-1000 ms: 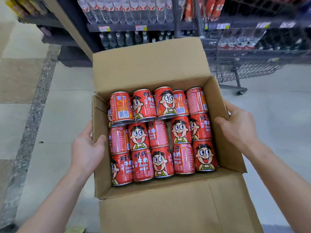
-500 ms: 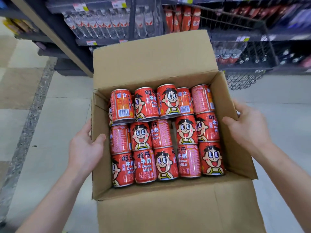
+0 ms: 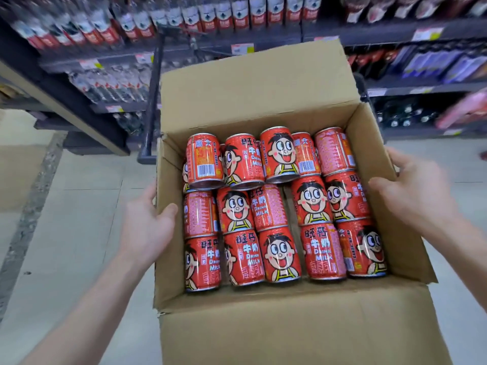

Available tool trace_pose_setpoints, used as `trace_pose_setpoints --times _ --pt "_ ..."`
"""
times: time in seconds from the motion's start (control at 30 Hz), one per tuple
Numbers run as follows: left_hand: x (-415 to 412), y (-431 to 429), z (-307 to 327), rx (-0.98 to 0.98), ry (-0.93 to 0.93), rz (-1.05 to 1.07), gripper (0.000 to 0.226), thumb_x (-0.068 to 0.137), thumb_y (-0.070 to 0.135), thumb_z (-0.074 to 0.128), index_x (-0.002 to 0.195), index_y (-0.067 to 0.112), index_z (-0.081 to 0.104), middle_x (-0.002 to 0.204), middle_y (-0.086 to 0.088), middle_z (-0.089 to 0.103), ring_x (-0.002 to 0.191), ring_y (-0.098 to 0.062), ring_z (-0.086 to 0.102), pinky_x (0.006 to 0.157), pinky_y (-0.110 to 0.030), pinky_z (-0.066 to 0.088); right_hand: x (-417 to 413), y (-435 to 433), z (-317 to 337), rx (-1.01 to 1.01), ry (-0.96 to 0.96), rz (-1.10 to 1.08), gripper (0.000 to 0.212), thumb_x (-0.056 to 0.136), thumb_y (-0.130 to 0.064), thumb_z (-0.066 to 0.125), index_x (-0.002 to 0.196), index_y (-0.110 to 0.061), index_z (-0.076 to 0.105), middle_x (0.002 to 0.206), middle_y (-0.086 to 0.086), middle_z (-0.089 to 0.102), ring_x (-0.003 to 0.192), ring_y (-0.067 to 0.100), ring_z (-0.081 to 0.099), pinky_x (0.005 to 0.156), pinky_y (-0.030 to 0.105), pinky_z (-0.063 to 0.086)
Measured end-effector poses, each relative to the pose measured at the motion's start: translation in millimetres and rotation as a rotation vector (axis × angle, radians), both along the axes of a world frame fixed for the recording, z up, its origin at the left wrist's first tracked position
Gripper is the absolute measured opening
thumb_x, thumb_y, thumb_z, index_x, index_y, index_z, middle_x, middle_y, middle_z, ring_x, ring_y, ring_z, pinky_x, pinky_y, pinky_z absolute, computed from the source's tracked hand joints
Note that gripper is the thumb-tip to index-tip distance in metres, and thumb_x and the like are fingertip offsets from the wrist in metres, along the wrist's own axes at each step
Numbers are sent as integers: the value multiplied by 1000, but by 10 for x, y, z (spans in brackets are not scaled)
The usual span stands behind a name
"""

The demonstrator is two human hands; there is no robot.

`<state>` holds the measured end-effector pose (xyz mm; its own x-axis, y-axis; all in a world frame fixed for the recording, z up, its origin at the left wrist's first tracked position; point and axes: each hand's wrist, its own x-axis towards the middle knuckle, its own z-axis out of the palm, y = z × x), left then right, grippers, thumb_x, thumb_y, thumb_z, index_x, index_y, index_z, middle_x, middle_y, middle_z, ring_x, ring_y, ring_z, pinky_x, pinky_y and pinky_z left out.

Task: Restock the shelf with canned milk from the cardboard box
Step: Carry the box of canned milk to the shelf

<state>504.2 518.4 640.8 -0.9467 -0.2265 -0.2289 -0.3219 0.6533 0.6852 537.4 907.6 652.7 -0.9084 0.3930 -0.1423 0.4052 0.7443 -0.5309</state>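
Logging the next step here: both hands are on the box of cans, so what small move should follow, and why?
Probably set the box down by the shelf. The left hand and right hand both grip its side walls, so neither is free to take a can, and no can is out yet.

Cans (image 3: 313, 200) lie in the cardboard box (image 3: 250, 101) between the left hand (image 3: 143, 227) and right hand (image 3: 413, 196), shelves (image 3: 263, 39) behind it.

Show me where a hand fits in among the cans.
One slim gap, between the two middle-row cans right of centre. Elsewhere the cans pack the box wall to wall. Bare floor lies left of the box.
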Motion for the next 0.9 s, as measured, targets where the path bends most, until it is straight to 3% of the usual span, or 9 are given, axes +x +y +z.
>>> trace_pose_setpoints --times 0.2,0.43,0.53,0.63,0.8,0.9 --pt "-794 351 -76 3 -18 -118 45 96 10 65 137 30 61 74 4 76 64 -24 70 63 -31 56 -545 353 -24 12 -14 -103 51 84 -13 72 129 -37 66 84 12 75 84 34 68 77 37 53" --pt "-1930 695 -118 -42 5 -177 51 99 9 64 145 30 56 80 8 68 65 -1 61 61 -8 46 -1394 597 -144 -29 -3 -188 52 86 -16 72 128 -44 61 92 9 77 89 33 71 88 47 56" --pt "-2310 790 -190 -23 5 -177 55 97 8 65 145 34 55 90 6 75 70 -5 67 70 -23 54 -1731 700 -215 -11 4 -198 56 85 -16 72 129 -46 55 82 7 74 84 34 70 81 45 57" --pt "-2594 895 -260 -29 -15 -171 53 97 7 65 141 36 57 82 11 73 65 -5 65 64 -23 51 -2030 794 -300 -18 -2 -186 53 85 -11 71 129 -38 60 74 2 69 80 33 69 78 43 56" --pt "-2965 1053 -402 -47 -88 -134 54 100 10 64 146 35 53 90 1 76 77 -30 72 60 -20 51 -2545 1026 -531 -48 -59 -122 50 85 -10 69 128 -35 61 75 4 71 75 31 67 71 35 51" --pt "-3169 1166 -499 -65 -101 -116 55 100 10 64 149 33 51 97 -1 77 64 -12 66 63 -27 53 -2877 1141 -711 -58 -104 -88 49 86 -12 68 130 -35 61 73 7 72 71 30 67 68 34 50"
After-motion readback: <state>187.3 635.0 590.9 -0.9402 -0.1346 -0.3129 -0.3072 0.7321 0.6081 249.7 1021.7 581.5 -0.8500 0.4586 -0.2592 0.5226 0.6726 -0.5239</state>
